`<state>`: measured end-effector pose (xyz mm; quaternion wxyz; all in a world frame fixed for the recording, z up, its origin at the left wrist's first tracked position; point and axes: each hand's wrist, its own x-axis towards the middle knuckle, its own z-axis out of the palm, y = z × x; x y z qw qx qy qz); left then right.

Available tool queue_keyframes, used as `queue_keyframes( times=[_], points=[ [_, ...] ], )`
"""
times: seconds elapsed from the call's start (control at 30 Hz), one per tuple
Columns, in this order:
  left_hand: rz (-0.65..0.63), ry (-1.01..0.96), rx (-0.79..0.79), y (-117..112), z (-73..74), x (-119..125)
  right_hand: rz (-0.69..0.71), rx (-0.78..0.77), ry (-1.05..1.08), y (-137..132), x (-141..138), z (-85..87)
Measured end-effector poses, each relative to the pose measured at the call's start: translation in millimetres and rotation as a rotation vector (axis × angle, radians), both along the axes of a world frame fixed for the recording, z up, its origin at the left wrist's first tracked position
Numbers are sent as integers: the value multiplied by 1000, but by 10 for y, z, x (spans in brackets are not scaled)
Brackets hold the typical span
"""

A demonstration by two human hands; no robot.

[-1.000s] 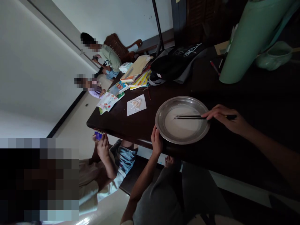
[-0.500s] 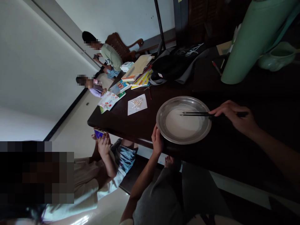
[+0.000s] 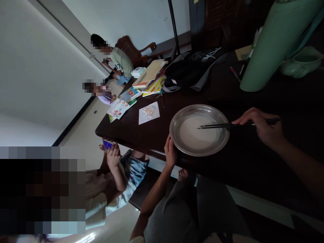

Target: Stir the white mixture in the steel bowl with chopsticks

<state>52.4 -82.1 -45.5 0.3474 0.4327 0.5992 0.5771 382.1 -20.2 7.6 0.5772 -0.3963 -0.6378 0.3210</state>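
Observation:
A wide metal basin (image 3: 174, 141) stands on the dark table, with a whitish, milky mixture (image 3: 196, 136) covering its bottom. At its near left side, my left hand (image 3: 170, 152) grips the rim, the thumb and fingers partly hidden by the basin. My right hand (image 3: 265, 125) is closed round a pair of dark chopsticks (image 3: 217, 126) to the right of the basin. The chopsticks cross over the right rim, and their tips are at the mixture near the middle of the basin.
Cotton swabs (image 3: 149, 111) lie on a white paper left of the basin. Behind are stacked books (image 3: 149, 76), a black bag (image 3: 187, 71), a green cylinder (image 3: 273, 47) and a green pitcher (image 3: 302, 62). A person holding a phone (image 3: 108, 144) sits at left; two people are farther back.
My right hand has moved a little to the right, drawing the chopsticks' tips the same way and slightly nearer. My left hand stays at the basin's rim.

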Motion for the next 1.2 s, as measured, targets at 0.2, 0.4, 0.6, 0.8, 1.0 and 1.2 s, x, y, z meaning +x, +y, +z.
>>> queue_keyframes(
  times=[0.2,0.4,0.6,0.8,1.0,1.2],
  points=[
    [11,-2,-13,-1,9,3,182,-55,-23,-29,-63,-8],
    [5,12,-5,-2,26,11,59,3,-77,-5,-25,-5],
    [0,9,13,-6,11,9,165,-41,-7,-38,-41,1],
    [12,23,1,-13,26,8,43,-26,-74,-34,-81,8],
    [20,-4,-11,-18,23,14,109,-53,51,-57,-69,-1],
    [11,8,0,-22,29,17,122,-41,-83,-40,-78,-5]
  ],
)
